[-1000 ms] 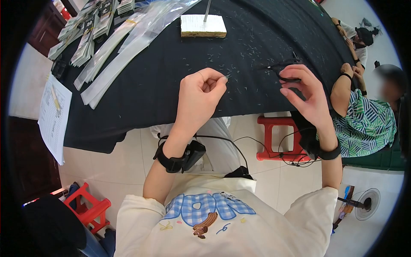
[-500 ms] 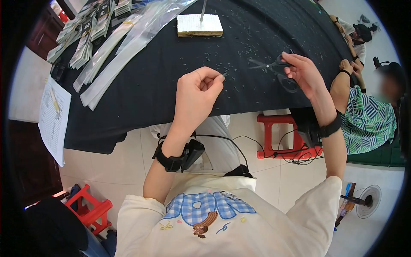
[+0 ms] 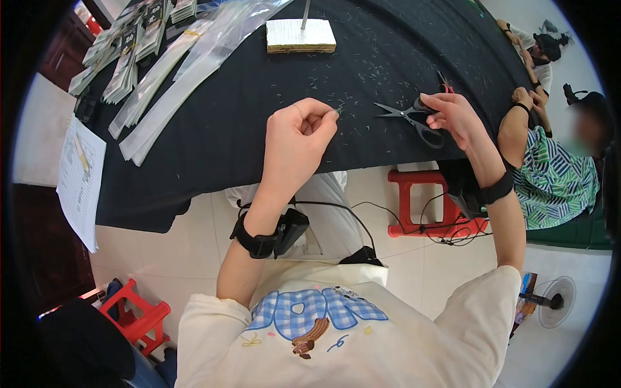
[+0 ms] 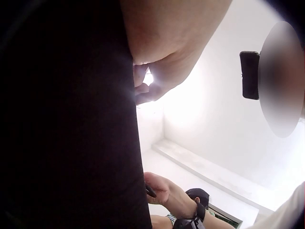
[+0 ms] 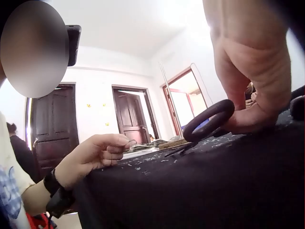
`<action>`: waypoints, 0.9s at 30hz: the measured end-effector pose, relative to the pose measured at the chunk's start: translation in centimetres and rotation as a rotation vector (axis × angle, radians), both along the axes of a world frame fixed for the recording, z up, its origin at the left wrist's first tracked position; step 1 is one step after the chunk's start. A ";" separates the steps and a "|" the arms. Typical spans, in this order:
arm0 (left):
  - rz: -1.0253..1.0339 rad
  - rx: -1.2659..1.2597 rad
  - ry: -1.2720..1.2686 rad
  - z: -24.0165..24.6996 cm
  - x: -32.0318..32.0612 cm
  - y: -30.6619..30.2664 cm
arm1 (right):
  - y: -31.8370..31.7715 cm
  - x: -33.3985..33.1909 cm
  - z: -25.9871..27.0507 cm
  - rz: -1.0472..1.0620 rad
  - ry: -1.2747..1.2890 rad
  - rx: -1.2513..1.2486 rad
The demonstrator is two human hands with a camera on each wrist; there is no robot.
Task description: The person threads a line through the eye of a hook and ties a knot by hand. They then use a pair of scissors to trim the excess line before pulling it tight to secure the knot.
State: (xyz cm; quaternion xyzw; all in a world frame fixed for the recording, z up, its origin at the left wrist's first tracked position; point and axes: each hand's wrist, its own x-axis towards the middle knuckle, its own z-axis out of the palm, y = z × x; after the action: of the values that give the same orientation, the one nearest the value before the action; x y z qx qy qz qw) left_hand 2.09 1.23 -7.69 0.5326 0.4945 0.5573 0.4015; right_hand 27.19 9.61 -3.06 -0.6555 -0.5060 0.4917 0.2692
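In the head view my left hand (image 3: 294,139) is over the table's near part, thumb and index fingertips pinched together. A tiny thin strand (image 3: 338,110) shows at those fingertips; its kind is too small to tell. To the right, my right hand (image 3: 456,119) holds a pair of black-handled scissors (image 3: 405,114) by one finger loop, thumb and index finger at the upper handle. The blades are spread and point left, toward the left hand. In the right wrist view the other loop (image 5: 209,119) sticks out free of the fingers.
Short clippings lie scattered over the black tablecloth (image 3: 233,129). A white-topped block (image 3: 301,35) with an upright metal rod stands at the back. Clear plastic sleeves (image 3: 171,97) and bundled cards (image 3: 126,71) lie left. A red-handled tool (image 3: 446,84) lies behind the right hand.
The right hand first hovers at the scissors, then takes them by a handle, bringing the spread blades into clear view. The left hand stays pinched in nearly the same place.
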 end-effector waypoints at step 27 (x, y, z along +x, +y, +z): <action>0.008 0.000 0.013 -0.2 0.1 0.1 | -1.3 1.8 0.4 -0.032 0.087 -0.079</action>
State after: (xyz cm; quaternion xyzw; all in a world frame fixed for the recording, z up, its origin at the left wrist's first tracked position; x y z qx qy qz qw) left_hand 2.19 1.34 -7.87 0.5342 0.4992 0.5556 0.3960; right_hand 29.00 8.32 -2.62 -0.6517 -0.4632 0.5351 0.2728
